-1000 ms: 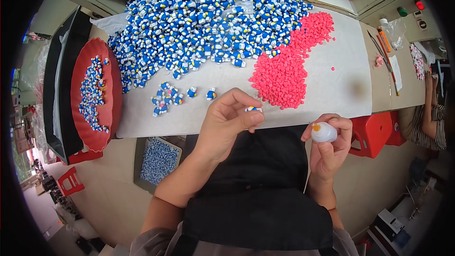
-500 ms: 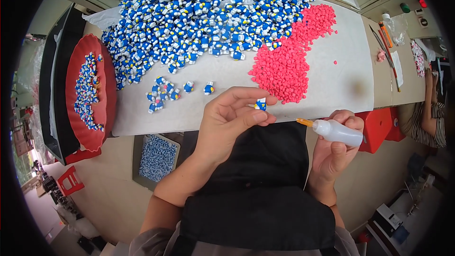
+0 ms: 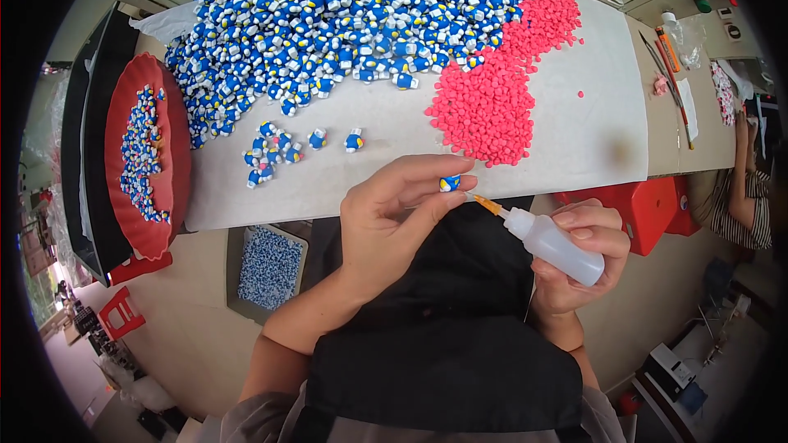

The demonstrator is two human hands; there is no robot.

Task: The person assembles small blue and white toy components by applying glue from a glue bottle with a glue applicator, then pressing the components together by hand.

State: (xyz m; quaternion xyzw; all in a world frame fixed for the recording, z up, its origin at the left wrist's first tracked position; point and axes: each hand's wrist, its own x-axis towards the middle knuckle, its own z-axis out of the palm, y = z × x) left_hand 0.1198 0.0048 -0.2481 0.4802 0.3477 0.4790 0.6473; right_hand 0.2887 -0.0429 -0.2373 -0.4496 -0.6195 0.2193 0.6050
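Observation:
Pinched between the thumb and fingers of my left hand (image 3: 402, 209) is a small blue, white and yellow figurine (image 3: 450, 184), held just off the table's front edge. My right hand (image 3: 587, 254) grips a translucent squeeze bottle (image 3: 562, 248), tilted with its orange nozzle toward the figurine. The fine tip reaches my left fingertips; whether it touches the figurine I cannot tell. Beyond my hands lies a heap of small pink pieces (image 3: 484, 107). A large pile of like blue figurines (image 3: 328, 25) spreads behind it. A few figurines (image 3: 272, 152) stand apart, some with pink on them.
At the left is a red scalloped tray (image 3: 179, 156) of small figurines. A bin (image 3: 269, 267) of tiny blue and white pieces sits below the table. Pens and brushes (image 3: 669, 66) lie at the right, above a red stool (image 3: 644, 217). A person's arm (image 3: 743, 197) shows far right.
My right hand has brought the bottle left and tipped it more steeply, so its nozzle now meets my left fingertips. The figurine stays in my left hand. The view has shifted slightly.

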